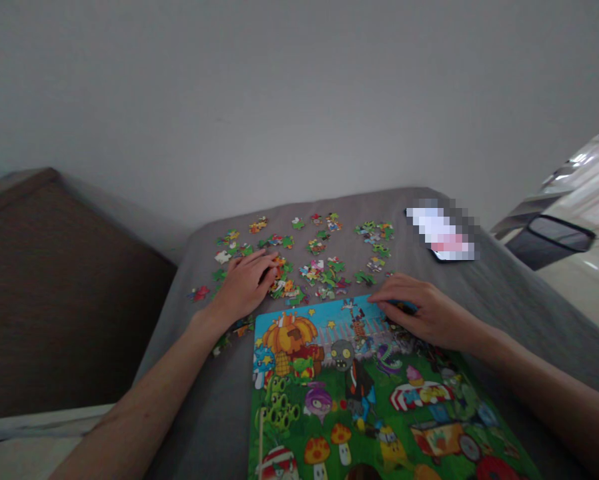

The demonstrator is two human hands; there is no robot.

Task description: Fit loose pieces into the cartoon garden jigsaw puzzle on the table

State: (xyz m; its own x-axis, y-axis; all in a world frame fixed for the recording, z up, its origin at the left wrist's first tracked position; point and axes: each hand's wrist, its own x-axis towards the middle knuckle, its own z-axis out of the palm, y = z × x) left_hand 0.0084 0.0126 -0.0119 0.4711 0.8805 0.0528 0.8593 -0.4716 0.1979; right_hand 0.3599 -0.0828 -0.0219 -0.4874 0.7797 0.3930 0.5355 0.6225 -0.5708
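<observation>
A colourful cartoon puzzle board (359, 400) lies on a grey cloth-covered surface (209, 400) in front of me. Beyond it, several loose puzzle pieces (319, 270) are scattered. My left hand (247, 283) lies palm down on the pieces at the left, fingers stretched over an orange piece (279, 267). My right hand (419, 310) rests on the board's far right corner, fingers flat and pressed on the surface there; whether a piece lies under them is hidden.
A flat blurred-out object (442, 233) lies at the far right of the cloth. A brown cushioned piece of furniture (54, 293) stands to the left. A dark-rimmed item (554, 237) and a pale wall are behind.
</observation>
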